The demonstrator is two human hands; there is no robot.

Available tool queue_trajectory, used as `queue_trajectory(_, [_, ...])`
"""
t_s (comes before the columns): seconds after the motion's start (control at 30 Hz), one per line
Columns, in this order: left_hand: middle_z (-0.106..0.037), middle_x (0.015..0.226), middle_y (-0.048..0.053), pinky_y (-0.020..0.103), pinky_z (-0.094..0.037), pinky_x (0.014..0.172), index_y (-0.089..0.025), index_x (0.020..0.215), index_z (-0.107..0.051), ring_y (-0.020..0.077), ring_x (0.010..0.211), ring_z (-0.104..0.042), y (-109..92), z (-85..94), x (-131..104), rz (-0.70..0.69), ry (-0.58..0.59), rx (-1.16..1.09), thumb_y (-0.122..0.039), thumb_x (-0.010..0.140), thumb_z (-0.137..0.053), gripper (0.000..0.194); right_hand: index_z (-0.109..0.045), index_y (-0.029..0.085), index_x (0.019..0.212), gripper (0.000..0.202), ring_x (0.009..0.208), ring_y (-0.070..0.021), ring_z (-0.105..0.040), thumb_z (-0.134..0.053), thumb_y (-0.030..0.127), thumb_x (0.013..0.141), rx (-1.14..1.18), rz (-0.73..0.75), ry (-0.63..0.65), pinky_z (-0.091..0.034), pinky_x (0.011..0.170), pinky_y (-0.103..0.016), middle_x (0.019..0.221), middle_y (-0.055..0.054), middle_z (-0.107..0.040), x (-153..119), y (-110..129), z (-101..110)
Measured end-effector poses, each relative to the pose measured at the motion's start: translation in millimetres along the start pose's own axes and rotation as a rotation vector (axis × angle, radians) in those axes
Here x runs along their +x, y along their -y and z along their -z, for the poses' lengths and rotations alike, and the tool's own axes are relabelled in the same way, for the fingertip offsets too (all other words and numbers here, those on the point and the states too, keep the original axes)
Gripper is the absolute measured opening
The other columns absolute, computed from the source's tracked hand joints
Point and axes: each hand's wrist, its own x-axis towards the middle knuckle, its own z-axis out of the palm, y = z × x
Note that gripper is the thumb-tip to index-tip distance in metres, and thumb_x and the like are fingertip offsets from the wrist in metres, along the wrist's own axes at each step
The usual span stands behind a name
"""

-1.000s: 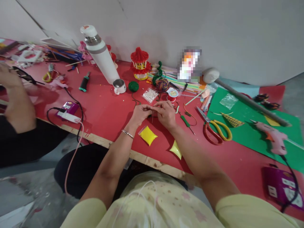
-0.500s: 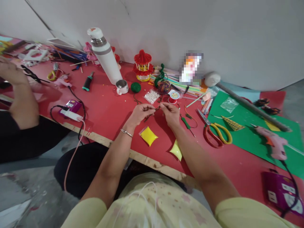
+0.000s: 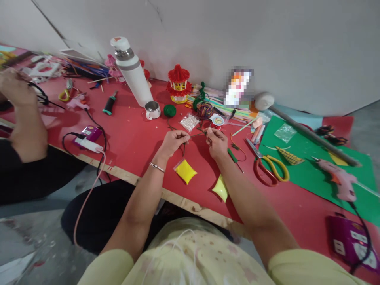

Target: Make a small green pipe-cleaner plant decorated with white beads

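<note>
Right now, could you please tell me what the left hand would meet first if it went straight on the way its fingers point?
Probably the right hand, across the gap spanned by the thin dark cord that the left hand pinches, though depth is hard to judge.

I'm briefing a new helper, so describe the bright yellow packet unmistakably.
On the red table, find the camera wearer's left hand. The small packet lies between it and the table's near edge. Its deeper yellow sets it apart from the paler packet beside the right forearm.
</note>
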Motion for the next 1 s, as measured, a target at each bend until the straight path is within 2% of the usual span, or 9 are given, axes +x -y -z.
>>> queue_trajectory(0.13, [-0.069, 0.066, 0.002, 0.024, -0.047, 0.069, -0.015, 0.075, -0.075, 0.0116, 0.064, -0.061, -1.7, 1.7, 0.2, -0.023, -0.037, -0.007, -0.029, 0.074, -0.077, 0.014, -0.072, 0.020, 0.080, 0.041, 0.050, -0.0062, -0.040, -0.083, 0.059, 0.070, 0.040, 0.000, 0.016, -0.031, 0.043, -0.023, 0.067, 0.003, -0.060, -1.2, 0.6, -0.8])
queue_trajectory(0.27, [-0.066, 0.062, 0.001, 0.024, -0.045, 0.065, -0.016, 0.073, -0.073, 0.0117, 0.062, -0.059, -0.8, 3.1, 3.5, -0.048, -0.158, 0.025, -0.024, 0.073, -0.075, 0.009, -0.070, 0.021, 0.075, 0.042, 0.047, -0.0073, -0.037, -0.080, 0.061, 0.073, -0.050, 0.012, 0.095, -0.030, 0.043, -0.023, 0.054, 0.006, -0.047, -3.4, -0.7, 0.3])
queue_trajectory(0.47, [-0.068, 0.072, 0.003, 0.024, -0.044, 0.065, -0.018, 0.078, -0.074, 0.0134, 0.068, -0.059, -2.2, 2.4, 4.3, -0.107, -0.275, 0.124, -0.022, 0.077, -0.073, 0.004, -0.070, 0.021, 0.073, 0.040, 0.047, -0.0074, -0.037, -0.080, 0.059, 0.074, -0.053, -0.012, 0.161, -0.030, 0.043, -0.023, 0.058, 0.005, -0.053, -3.8, -0.7, 2.5])
queue_trajectory(0.57, [-0.069, 0.091, 0.004, 0.022, -0.042, 0.061, -0.020, 0.090, -0.075, 0.0112, 0.069, -0.054, -6.8, -7.5, -1.3, -0.190, -0.345, 0.215, -0.022, 0.070, -0.083, 0.022, -0.071, 0.021, 0.075, 0.039, 0.048, -0.0078, -0.035, -0.080, 0.059, 0.074, -0.072, 0.007, 0.161, -0.031, 0.046, -0.024, 0.056, 0.006, -0.050, -6.5, 2.9, -0.1])
queue_trajectory(0.6, [-0.067, 0.085, 0.003, 0.022, -0.040, 0.058, -0.020, 0.085, -0.073, 0.0102, 0.065, -0.051, -7.9, -12.6, -3.6, -0.175, -0.354, 0.195, -0.026, 0.072, -0.083, 0.018, -0.072, 0.021, 0.076, 0.039, 0.050, -0.0081, -0.037, -0.080, 0.059, 0.075, -0.093, 0.015, 0.161, -0.033, 0.047, -0.024, 0.057, 0.005, -0.051, -7.9, 4.8, -1.3])
queue_trajectory(0.67, [-0.058, 0.065, -0.001, 0.022, -0.035, 0.051, -0.018, 0.071, -0.065, 0.0086, 0.055, -0.048, -8.9, -24.3, -8.2, -0.062, -0.248, 0.099, -0.038, 0.077, -0.080, 0.026, -0.075, 0.021, 0.078, 0.038, 0.057, -0.0097, -0.044, -0.080, 0.058, 0.075, -0.138, 0.052, 0.164, -0.041, 0.054, -0.025, 0.065, 0.003, -0.058, -10.7, 8.5, -3.6])
queue_trajectory(0.77, [-0.054, 0.055, -0.006, 0.021, -0.026, 0.041, -0.020, 0.082, -0.060, 0.0071, 0.042, -0.046, -8.3, -40.2, -13.9, 0.110, -0.076, -0.114, -0.041, 0.072, -0.085, 0.034, -0.078, 0.024, 0.077, 0.031, 0.077, -0.0148, -0.058, -0.081, 0.055, 0.076, -0.180, 0.150, 0.178, -0.051, 0.073, -0.031, 0.082, -0.001, -0.066, -13.4, 12.2, -5.4])
queue_trajectory(0.9, [-0.064, 0.069, -0.007, 0.018, -0.026, 0.039, -0.024, 0.109, -0.055, 0.0075, 0.045, -0.055, -8.2, -47.5, -16.1, 0.183, -0.053, -0.339, -0.036, 0.065, -0.090, 0.057, -0.081, 0.027, 0.080, 0.022, 0.086, -0.0173, -0.061, -0.082, 0.049, 0.077, -0.172, 0.171, 0.224, -0.052, 0.085, -0.036, 0.085, -0.002, -0.066, -13.8, 11.2, -5.3])
queue_trajectory(1.0, [-0.067, 0.074, -0.004, 0.017, -0.033, 0.042, -0.022, 0.117, -0.062, 0.0059, 0.049, -0.055, -8.3, -45.2, -13.9, 0.148, -0.069, -0.311, -0.036, 0.066, -0.090, 0.060, -0.082, 0.028, 0.081, 0.022, 0.088, -0.0176, -0.061, -0.083, 0.049, 0.076, -0.176, 0.163, 0.248, -0.052, 0.088, -0.037, 0.087, -0.001, -0.064, -13.1, 8.1, -5.5])
